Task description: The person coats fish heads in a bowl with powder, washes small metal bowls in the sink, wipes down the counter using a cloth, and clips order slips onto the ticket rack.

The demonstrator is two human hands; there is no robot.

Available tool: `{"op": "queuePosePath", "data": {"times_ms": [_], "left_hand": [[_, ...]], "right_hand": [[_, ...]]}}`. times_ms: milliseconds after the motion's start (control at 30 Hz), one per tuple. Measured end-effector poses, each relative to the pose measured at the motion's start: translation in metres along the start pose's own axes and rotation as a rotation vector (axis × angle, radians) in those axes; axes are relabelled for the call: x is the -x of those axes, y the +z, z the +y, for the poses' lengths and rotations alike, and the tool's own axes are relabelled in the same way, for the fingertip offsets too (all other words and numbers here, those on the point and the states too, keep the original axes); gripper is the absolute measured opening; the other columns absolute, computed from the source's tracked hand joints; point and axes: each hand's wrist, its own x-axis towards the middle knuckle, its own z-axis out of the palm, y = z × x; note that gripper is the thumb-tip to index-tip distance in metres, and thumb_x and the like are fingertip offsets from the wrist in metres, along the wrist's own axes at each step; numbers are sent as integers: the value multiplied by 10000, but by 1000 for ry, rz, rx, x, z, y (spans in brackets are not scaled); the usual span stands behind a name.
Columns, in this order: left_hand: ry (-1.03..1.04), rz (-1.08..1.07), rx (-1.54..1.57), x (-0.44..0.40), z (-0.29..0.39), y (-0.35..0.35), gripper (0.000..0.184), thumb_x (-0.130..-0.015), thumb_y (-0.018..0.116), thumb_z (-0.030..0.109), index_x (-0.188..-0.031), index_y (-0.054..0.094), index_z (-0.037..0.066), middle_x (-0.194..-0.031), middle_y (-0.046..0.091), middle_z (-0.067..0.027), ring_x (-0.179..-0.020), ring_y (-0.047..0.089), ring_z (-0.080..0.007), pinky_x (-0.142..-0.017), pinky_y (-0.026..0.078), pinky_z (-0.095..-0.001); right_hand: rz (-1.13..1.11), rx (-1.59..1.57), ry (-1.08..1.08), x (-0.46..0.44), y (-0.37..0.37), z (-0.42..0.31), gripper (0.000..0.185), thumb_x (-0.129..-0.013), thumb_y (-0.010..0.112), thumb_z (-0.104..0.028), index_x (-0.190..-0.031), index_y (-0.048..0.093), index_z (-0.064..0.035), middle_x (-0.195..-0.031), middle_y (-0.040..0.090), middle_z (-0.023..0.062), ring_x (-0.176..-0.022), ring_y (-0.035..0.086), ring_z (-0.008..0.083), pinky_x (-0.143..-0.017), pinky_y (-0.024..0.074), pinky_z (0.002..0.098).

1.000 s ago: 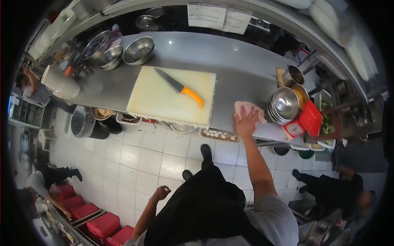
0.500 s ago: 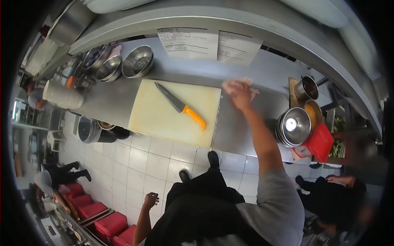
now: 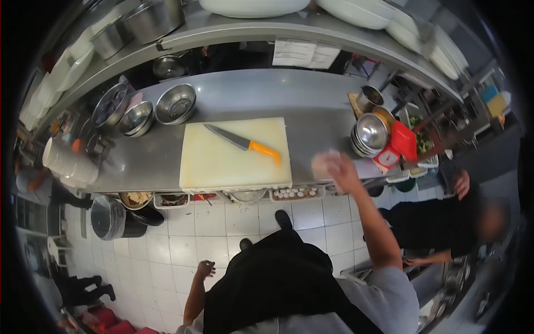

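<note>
Below, a tray [image 3: 320,192] holds eggs [image 3: 293,193]; the right hand [image 3: 342,171] grips a cloth [image 3: 321,166], the left hand [image 3: 206,269] hangs half-uncurled.

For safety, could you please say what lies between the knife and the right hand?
From right hand to knife, the head view shows a blurred pinkish cloth, bare steel counter, then the cutting board.

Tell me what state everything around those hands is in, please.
Pale pink cloth, at the right hand, too blurred to confirm grip.
Left hand, loosely curled, apparently empty.
Chef's knife, unsheathed, lying on the cutting board.
Cutting board, flat, bare except for the knife.
Steel bowl stack at right, nested.
Trash bin, lined.
Order tickets, hanging.
</note>
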Motion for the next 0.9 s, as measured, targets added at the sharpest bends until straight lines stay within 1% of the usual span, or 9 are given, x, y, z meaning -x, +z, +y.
{"op": "queuePosePath", "data": {"times_ms": [67,267,467,533,567,600,633,700,900], "left_hand": [[51,12,15,-23,5,-32,288,-865,604,252,-989,549,-3,-766,636,-146,-569,626,-225,-464,532,-355],[295,171,152,-4,62,-76,289,-863,591,244,-1001,548,-6,-784,635,-171,-561,617,-216,-454,516,-340],[275,-11,255,-18,15,-63,277,-859,588,305,-963,584,48,-716,641,-157,-595,629,-208,-514,529,-350],[1318,-31,-886,-41,-23,-69,255,-883,553,327,-848,626,85,-711,658,-121,-617,635,-197,-564,522,-373],[938,76,-1043,-18,-24,-50,265,-873,562,331,-830,636,80,-733,665,-114,-651,640,-212,-613,512,-378],[546,175,-1159,0,-29,-28,275,-862,570,335,-813,645,75,-756,672,-107,-685,645,-227,-661,502,-382],[386,214,-983,-95,-110,-13,328,-832,578,355,-841,648,36,-777,657,-167,-735,635,-305,-684,486,-419],[427,18,-916,-61,-122,-27,327,-832,577,353,-839,647,34,-770,654,-169,-726,633,-305,-676,485,-419],[524,-125,-910,-44,-93,-42,324,-831,574,346,-832,641,29,-746,644,-173,-701,626,-304,-651,483,-418]], "right_hand": [[-149,257,87,-43,-8,1,417,-766,668,-291,-1116,598,-77,-1190,554,183,-1132,502,312,-966,382,390],[478,-140,42,-145,-38,-104,521,-795,669,-337,-1173,525,-9,-1123,584,184,-1044,571,243,-857,457,353],[193,-591,265,-128,-30,-98,292,-874,587,-276,-1052,580,-46,-954,621,61,-809,596,141,-730,467,273],[141,-674,333,-72,7,-75,196,-873,567,-199,-978,592,-36,-900,630,73,-731,619,177,-717,487,286],[-27,128,-78,-42,41,-12,280,-805,626,-211,-1001,592,-15,-985,615,148,-836,622,274,-776,486,365],[-352,638,199,2,77,22,531,-705,702,-275,-1124,543,11,-1172,527,232,-1074,524,368,-910,422,438],[-399,492,104,56,102,48,806,-627,754,-397,-1252,452,11,-1297,406,285,-1237,355,412,-1021,317,467],[-738,372,728,160,129,30,954,-631,761,-391,-1373,289,-21,-1341,377,271,-1261,328,421,-1005,354,471],[-723,396,948,294,100,86,803,-686,707,-411,-1313,372,-38,-1266,470,212,-1179,422,378,-964,384,441]]}}
